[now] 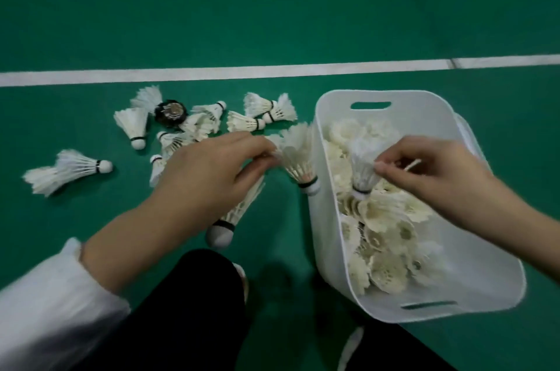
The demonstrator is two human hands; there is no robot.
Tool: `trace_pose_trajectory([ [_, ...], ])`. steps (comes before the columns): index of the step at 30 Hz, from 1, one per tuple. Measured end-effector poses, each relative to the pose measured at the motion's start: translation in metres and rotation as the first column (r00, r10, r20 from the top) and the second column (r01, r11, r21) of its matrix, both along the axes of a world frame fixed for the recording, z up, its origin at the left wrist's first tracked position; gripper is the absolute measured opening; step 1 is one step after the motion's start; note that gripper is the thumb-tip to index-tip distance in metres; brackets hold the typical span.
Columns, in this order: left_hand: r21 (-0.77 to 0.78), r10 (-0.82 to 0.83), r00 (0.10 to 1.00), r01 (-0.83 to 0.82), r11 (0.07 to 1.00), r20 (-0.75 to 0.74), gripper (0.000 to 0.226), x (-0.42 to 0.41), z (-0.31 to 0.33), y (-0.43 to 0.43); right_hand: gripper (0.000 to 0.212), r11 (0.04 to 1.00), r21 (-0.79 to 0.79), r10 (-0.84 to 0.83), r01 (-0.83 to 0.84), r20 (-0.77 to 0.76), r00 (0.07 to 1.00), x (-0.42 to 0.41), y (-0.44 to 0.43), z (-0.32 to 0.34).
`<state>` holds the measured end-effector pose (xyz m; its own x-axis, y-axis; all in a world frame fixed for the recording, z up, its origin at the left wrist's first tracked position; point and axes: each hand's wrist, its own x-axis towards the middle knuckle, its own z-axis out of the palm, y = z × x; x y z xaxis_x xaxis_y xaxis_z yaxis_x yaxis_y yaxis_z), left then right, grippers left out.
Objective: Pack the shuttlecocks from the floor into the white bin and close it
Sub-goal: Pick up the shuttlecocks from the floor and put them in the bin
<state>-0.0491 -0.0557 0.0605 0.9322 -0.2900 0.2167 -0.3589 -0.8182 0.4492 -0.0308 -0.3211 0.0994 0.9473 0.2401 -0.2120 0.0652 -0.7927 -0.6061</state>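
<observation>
**Feather shuttles: pinch the skirt, go easy**

Both hands were busy here. The left hand had its fingertips pinching the feather skirt of one shuttlecock just left of the white bin. A second shuttlecock dangled under the palm, and I couldn't tell how that one was held. The right hand pinched a third shuttlecock by its feathers, cork down, over the bin, which looked pretty full.

I'd say these weigh next to nothing and the feathers crush easily, so a light pinch on the skirt or cork is the way. A loose pile lay on the green floor to the far left, with one stray further left. A black round thing sat in the pile, probably not for packing. I couldn't make out a lid.
</observation>
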Motion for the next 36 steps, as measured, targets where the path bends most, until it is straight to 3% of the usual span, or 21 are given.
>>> trace_pose_trajectory([
  [6, 0.008, -0.099, 0.995, 0.099, 0.995, 0.004, 0.034, 0.004, 0.001, -0.029, 0.008, 0.998, -0.011, 0.056, -0.057, -0.089, 0.994, -0.032, -0.024, -0.051],
  [11, -0.017, -0.088, 0.996, 0.088, 0.996, -0.030, 0.030, 0.009, -0.003, -0.038, 0.016, 0.903, -0.167, 0.376, -0.397, -0.140, 0.916, -0.035, -0.022, -0.102],
  [14, -0.030, -0.108, 0.993, 0.107, 0.994, -0.045, 0.025, 0.006, -0.005, -0.041, 0.019, 0.858, -0.204, 0.455, -0.471, -0.120, 0.882, -0.035, -0.021, -0.120],
  [17, -0.053, -0.147, 0.988, 0.144, 0.988, -0.053, 0.021, 0.000, -0.004, -0.043, 0.018, 0.862, -0.236, 0.443, -0.448, -0.077, 0.893, -0.033, -0.020, -0.116],
  [21, -0.064, -0.137, 0.990, 0.134, 0.989, -0.035, 0.019, -0.003, -0.002, -0.046, 0.033, 0.903, -0.211, 0.355, -0.375, -0.129, 0.926, -0.029, -0.031, -0.086],
  [23, -0.089, -0.143, 0.989, 0.139, 0.986, -0.035, 0.019, -0.005, -0.001, -0.051, 0.031, 0.984, 0.016, 0.178, -0.178, 0.025, 0.984, -0.025, -0.033, -0.056],
  [24, -0.099, -0.154, 0.987, 0.150, 0.984, -0.035, 0.019, -0.006, 0.000, -0.055, 0.032, 0.979, 0.181, 0.083, -0.097, 0.084, 0.993, -0.023, -0.033, -0.040],
  [26, -0.122, -0.180, 0.983, 0.174, 0.977, -0.038, 0.020, -0.006, 0.003, -0.062, 0.042, 0.929, 0.347, 0.074, -0.128, 0.164, 0.984, -0.020, -0.028, -0.018],
  [28, -0.142, -0.204, 0.978, 0.197, 0.970, -0.033, 0.019, -0.006, 0.005, -0.068, 0.043, 0.920, 0.276, 0.219, -0.277, 0.223, 0.950, -0.018, -0.016, -0.014],
  [30, -0.140, -0.225, 0.974, 0.219, 0.966, -0.027, 0.019, -0.006, 0.006, -0.071, 0.026, 0.931, 0.127, 0.306, -0.341, 0.230, 0.924, -0.017, -0.005, -0.024],
  [33, -0.190, -0.175, 0.978, 0.152, 0.970, -0.110, 0.026, -0.008, 0.010, -0.069, 0.005, 0.979, 0.100, 0.150, -0.177, 0.230, 0.961, -0.014, -0.018, -0.029],
  [36, -0.339, -0.061, 0.980, -0.007, 0.941, -0.191, 0.035, -0.004, 0.007, -0.054, 0.007, 0.984, 0.180, -0.023, -0.001, 0.131, 0.991, -0.016, -0.047, -0.018],
])
